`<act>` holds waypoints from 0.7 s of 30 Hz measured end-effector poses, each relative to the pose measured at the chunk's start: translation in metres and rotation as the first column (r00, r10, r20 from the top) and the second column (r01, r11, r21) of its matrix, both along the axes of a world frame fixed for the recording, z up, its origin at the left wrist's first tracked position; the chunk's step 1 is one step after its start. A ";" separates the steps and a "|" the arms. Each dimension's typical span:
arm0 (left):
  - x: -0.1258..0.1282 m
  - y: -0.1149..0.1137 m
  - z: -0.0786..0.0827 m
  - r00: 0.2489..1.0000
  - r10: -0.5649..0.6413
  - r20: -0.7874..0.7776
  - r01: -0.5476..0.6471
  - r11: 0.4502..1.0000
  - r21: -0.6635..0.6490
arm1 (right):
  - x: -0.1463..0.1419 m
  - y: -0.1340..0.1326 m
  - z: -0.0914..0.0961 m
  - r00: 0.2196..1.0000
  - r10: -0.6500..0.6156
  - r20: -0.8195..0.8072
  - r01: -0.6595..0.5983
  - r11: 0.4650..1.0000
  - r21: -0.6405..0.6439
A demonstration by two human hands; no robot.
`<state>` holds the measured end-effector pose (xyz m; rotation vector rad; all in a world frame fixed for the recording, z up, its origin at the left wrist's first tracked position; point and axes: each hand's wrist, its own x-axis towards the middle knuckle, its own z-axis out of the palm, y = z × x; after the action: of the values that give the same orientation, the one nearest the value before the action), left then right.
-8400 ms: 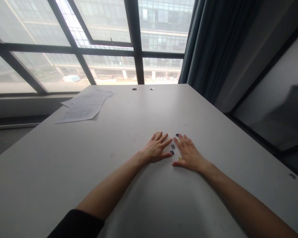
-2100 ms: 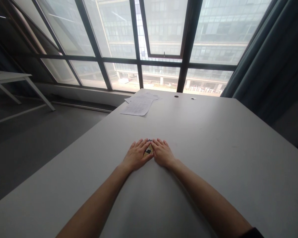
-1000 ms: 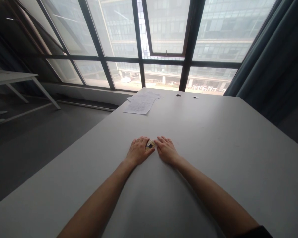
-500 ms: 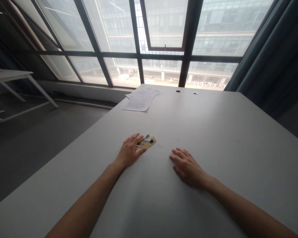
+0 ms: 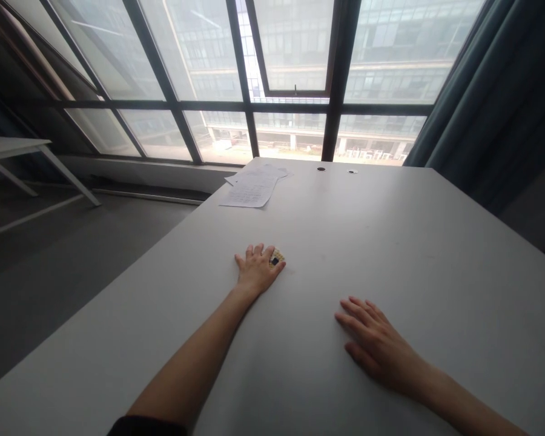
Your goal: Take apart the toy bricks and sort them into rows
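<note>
While the left hand lay palm down with fingers spread, a pale yellow piece with a dark patch showed between its thumb and forefinger on the white table. The right hand, well apart, was loosely open and held nothing; I couldn't tell whether it touched the surface. Beyond lay papers, windows and a blue curtain.

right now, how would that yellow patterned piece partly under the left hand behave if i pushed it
The yellow patterned piece looks flat against the table, so it would probably slide rather than roll or tip. The table's smooth sheen suggests little grip. Stiffness is hard to judge, as the left hand covers part of it.
</note>
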<state>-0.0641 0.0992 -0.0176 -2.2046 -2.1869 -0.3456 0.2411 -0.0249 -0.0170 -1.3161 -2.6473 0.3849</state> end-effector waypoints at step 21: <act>-0.039 -0.021 0.003 0.996 -0.089 -0.011 0.088 0.996 -0.025 | 0.016 -0.002 -0.006 0.999 -0.054 -0.006 0.054 0.998 0.022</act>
<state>-0.1032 0.0780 -0.0146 -2.3148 -2.1028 -0.3081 0.2572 -0.0270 -0.0234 -1.3743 -2.5977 0.3502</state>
